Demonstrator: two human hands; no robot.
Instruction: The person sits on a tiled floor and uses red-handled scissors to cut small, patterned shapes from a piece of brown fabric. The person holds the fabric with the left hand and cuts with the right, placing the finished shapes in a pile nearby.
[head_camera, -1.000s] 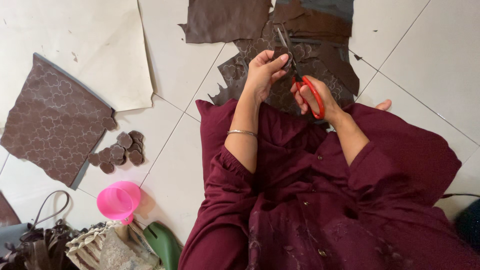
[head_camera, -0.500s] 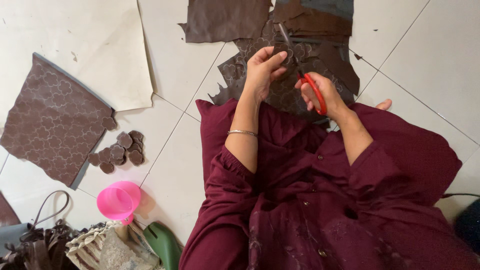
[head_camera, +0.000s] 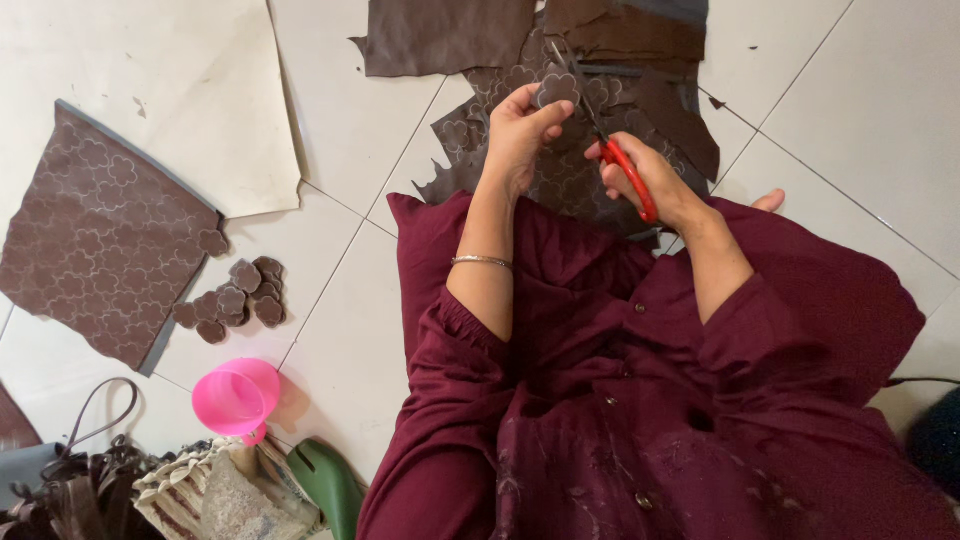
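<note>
- Left hand (head_camera: 515, 135) now pinching a flower-shaped piece (head_camera: 556, 88), raised above the brown sheet (head_camera: 560, 170) on the floor's far edge.
- Right hand (head_camera: 650, 180) closed round red scissors (head_camera: 615, 150), blades further along since a second ago; cut seemingly nearly finished.

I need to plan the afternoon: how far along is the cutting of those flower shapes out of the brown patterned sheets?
Done: a small pile of cut shapes lies on the tiles. In hand: the left hand holds the sheet being cut, thumb and fingers on one shape at its edge, while the right hand works red-handled scissors into it. Left: most of that sheet, and another marked sheet with most outlines uncut.
</note>
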